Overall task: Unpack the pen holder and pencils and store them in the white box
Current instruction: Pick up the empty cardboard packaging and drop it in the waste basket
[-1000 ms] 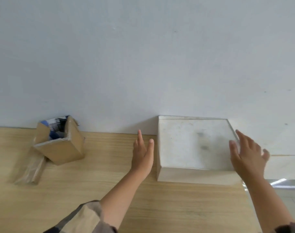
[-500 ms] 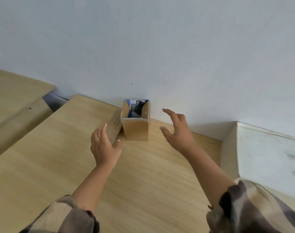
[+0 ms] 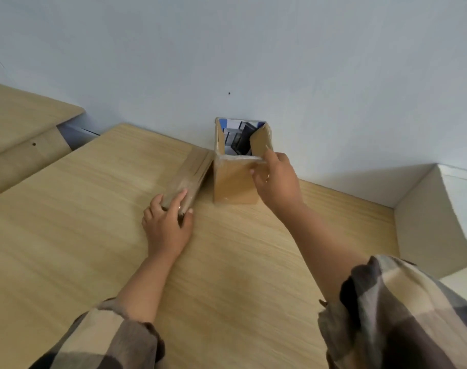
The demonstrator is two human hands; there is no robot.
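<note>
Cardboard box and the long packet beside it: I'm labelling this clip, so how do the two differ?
The cardboard box stands upright; the long packet lies flat on the table. The box is open on top, showing dark and blue contents; the packet looks wrapped in glossy film. The right hand pinches the box's near rim; the left hand grips the packet's near end. Both are brown and sit side by side.

Open carton (image 3: 235, 179) standing on the surface (image 3: 94, 209) against the wall (image 3: 253, 49), flat packet (image 3: 190, 177) lying just left of it, white box (image 3: 434, 217) sitting well right.
</note>
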